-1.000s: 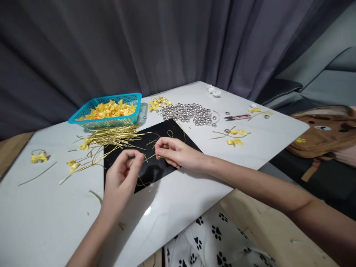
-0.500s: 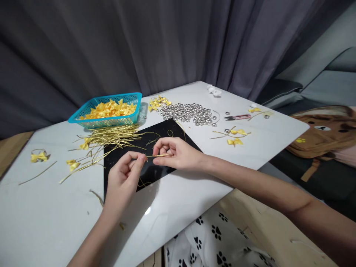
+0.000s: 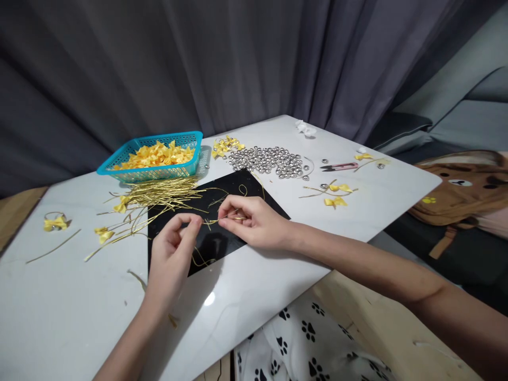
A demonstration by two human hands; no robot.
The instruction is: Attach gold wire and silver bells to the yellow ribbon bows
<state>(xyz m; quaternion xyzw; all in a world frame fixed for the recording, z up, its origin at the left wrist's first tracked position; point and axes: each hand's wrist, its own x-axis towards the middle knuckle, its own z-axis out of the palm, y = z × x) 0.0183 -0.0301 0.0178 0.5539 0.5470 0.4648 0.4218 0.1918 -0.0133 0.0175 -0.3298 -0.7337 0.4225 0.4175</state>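
Note:
Between my two hands stretches a thin gold cord (image 3: 212, 221), held above a black mat (image 3: 210, 248). My left hand (image 3: 177, 241) pinches one end between thumb and forefinger. The other side sits in the pinch of my right hand (image 3: 252, 219), its fingers curled, and part of the cord shows inside the palm. A small knot or crossing of strands appears in the gap, too fine to make out. Behind the left hand lies a pile of gold cords (image 3: 162, 193) that overlaps the mat's left edge. Loose strands curl on the mat.
A teal basket (image 3: 151, 174) of yellow bows (image 3: 159, 156) stands at the back left. Silver beads (image 3: 270, 161) are heaped behind the mat. Pink-handled thread snips (image 3: 340, 167) lie to the right, near several loose bows (image 3: 335, 202). A bow on a ring (image 3: 55, 223) rests far left.
My left hand has shifted slightly left, and the gap between the hands is wider, with more cord showing. My right hand has tilted a little, still pinching.

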